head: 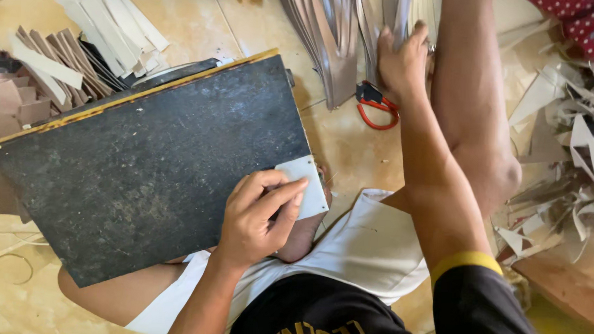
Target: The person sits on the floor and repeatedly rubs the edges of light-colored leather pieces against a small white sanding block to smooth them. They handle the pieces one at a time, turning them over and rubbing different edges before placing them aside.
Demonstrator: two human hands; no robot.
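A dark board (150,174) is laid across the lap, tilted, its yellow-edged far side running from the left up toward the middle and its right edge ending just beside the knee. Most of the board's face is bare, so open room is left there to the left of the hand. A small pale card (308,181) is set at the board's right edge, partly overhanging it. The left hand (258,215) is laid on the card, fingers curled and pressed down on its near side, thumb alongside; the card is held flat rather than pinched. The right hand (402,61) is stretched far forward to a stack of grey sheets (336,35) standing on the floor, its fingers hooked over the top of the sheets; whether one sheet is pinched or several are only touched cannot be told. Red-handled scissors (374,107) are seen on the tiled floor (351,149) just below that hand. Cut strips (103,25) and brown pieces (9,104) are heaped beyond the board's far edge, and pale offcuts (571,152) are piled to the right of the leg, so little free floor is left on that side.
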